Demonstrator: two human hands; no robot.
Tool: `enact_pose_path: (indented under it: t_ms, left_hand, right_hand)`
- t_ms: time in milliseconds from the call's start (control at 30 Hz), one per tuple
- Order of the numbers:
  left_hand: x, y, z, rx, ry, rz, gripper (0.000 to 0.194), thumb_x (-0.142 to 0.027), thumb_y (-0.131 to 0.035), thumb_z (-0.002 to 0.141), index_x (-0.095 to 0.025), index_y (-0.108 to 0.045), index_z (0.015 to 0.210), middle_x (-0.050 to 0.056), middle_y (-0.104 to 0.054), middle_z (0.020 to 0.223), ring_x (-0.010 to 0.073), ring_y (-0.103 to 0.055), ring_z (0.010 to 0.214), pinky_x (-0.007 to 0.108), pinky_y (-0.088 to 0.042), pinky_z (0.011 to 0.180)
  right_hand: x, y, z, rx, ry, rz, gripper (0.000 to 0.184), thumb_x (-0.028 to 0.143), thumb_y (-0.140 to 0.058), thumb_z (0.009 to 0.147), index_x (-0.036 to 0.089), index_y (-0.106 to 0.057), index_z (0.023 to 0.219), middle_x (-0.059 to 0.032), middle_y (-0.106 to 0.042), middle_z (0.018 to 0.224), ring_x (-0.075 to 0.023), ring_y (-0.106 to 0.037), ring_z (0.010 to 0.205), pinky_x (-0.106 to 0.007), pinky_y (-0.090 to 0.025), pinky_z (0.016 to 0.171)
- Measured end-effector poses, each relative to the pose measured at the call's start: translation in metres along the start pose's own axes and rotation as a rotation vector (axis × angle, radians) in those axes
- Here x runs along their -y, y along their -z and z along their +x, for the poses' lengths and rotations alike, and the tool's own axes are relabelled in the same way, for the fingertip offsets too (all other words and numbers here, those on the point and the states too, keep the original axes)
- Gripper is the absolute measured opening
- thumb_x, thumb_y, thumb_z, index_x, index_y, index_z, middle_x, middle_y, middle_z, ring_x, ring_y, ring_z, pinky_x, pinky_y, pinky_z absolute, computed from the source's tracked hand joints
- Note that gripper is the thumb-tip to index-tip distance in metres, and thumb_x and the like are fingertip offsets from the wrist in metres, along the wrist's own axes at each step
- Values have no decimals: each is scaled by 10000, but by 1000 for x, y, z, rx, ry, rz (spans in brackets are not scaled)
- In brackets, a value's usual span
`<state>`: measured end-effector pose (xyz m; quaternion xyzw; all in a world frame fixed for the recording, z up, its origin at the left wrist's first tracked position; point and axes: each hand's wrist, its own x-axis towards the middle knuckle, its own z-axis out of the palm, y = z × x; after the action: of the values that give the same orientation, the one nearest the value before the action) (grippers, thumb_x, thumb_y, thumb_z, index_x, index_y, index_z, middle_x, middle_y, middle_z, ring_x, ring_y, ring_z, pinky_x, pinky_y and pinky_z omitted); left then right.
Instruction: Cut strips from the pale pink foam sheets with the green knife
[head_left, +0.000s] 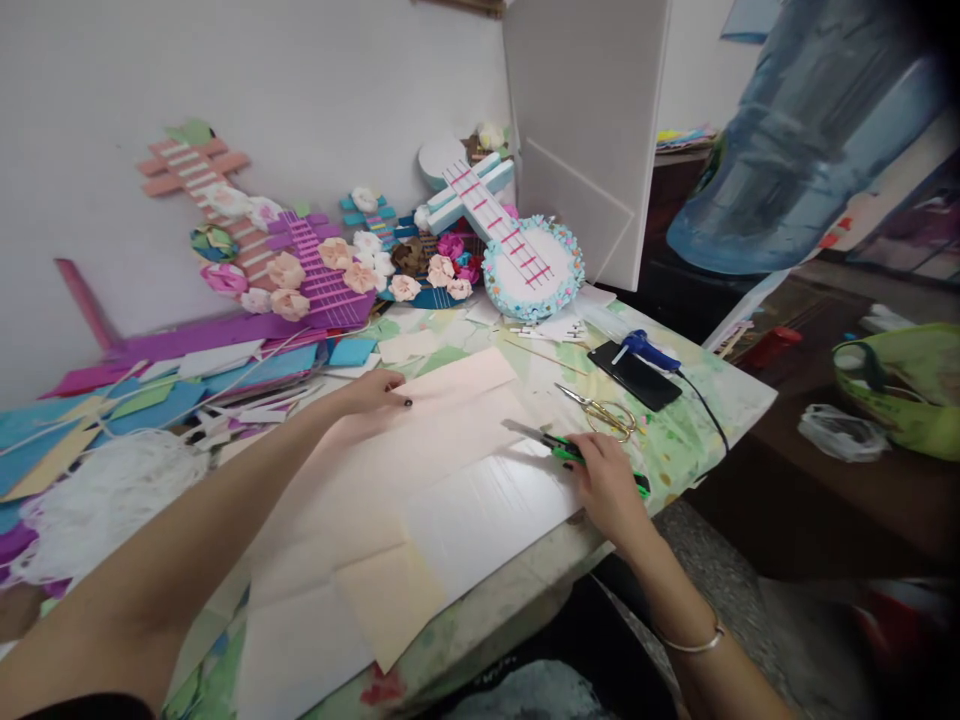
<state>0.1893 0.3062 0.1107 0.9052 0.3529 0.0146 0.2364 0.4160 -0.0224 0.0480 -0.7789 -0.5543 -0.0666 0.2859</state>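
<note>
My right hand [606, 485] is wrapped round a green and black utility knife [551, 440] whose long blade is out and points left above the sheets. Under it lies a large pale peach sheet of paper [360, 480] with fold lines, over a glossy white board [495, 520]. At the far left corner of the peach sheet, my left hand [379, 392] has its fingers bent onto the edge; what lies between them is hidden. A smaller cream piece of paper [394, 600] rests near the front edge. Gold-handled scissors [604, 413] lie just beyond the knife.
A blue glue gun [649, 350] sits on a black phone [634, 375] at the right, its cord trailing off the table. Decorated paper guitars [532, 265] lean along the wall. Colored paper scraps [180, 385] and white shredded strips [112, 500] cover the left. A large water bottle [787, 150] stands right.
</note>
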Motion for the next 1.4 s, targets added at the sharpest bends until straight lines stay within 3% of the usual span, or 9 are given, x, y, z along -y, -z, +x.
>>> enact_pose_path:
  t_ms: [133,300,500,733,900,1067,1167,1267,1400]
  left_hand:
    - [-16,9,10,5,-68,-6,250,-458,-628,689,-215,-573,719,26,-614,794,220,-563,797,254,-371,658]
    - [-40,3,33,-36,-142,41,234,-398,-604,814,-178,-613,893,51,-635,959,229,-586,925,295,-428,801]
    - [-54,-21,68,-42,-218,134,308,-370,-576,918,-153,-585,1137,83,-603,1150,210,-603,998,425,-513,863]
    - [-48,-33,78,-182,-227,234,306,-339,-596,903,-144,-571,1138,88,-601,1129,224,-598,1004,435,-508,864]
    - [-60,-36,31,-397,-316,233,248,-227,-528,898,-117,-512,1120,182,-553,1168,310,-489,1156,487,-414,959]
    - [-88,-73,-83,-281,-607,246,152,-316,-507,903,-176,-561,881,97,-636,972,229,-581,924,358,-486,824]
    - [-99,-103,-137,-228,-762,349,186,-301,-521,873,-138,-574,946,147,-637,1008,287,-579,951,434,-496,813]
    - [-102,-121,-156,-287,-721,395,146,-214,-480,898,-136,-579,974,145,-643,995,274,-591,934,429,-508,791]
    - [-102,-124,-153,-302,-746,472,182,-71,-434,889,-117,-581,987,135,-651,928,250,-604,856,404,-522,745]
  right_hand:
    - [-3,25,-5,-149,-40,112,298,216,-441,894,158,-563,1159,-146,-612,1070,-278,-571,1003,-426,-471,874]
    - [-7,50,-14,-200,-142,180,295,319,-472,902,195,-557,1156,-119,-629,1087,-267,-599,1004,-417,-486,866]
    - [-19,47,-35,-133,-235,310,280,320,-503,886,206,-582,1130,-96,-648,1079,-232,-622,943,-358,-502,803]
    - [-30,40,-52,-111,-322,365,315,408,-546,880,193,-612,1100,-89,-667,1048,-239,-623,955,-372,-488,845]
    - [-35,35,-54,-66,-287,333,321,396,-572,854,181,-631,1085,-99,-675,1059,-252,-627,968,-380,-492,852]
    - [-34,28,-49,-18,-279,364,351,413,-586,844,178,-642,1099,-107,-685,1074,-258,-642,962,-367,-510,815]
    - [-26,23,-40,32,-254,385,349,417,-600,838,183,-652,1092,-100,-687,1071,-250,-645,938,-362,-511,800]
    - [-15,21,-29,80,-189,370,312,369,-596,835,187,-658,1081,-90,-681,1025,-243,-640,919,-356,-501,793]
    - [-2,25,-11,144,-86,299,311,267,-581,804,179,-646,1095,-83,-661,972,-237,-628,905,-351,-484,803]
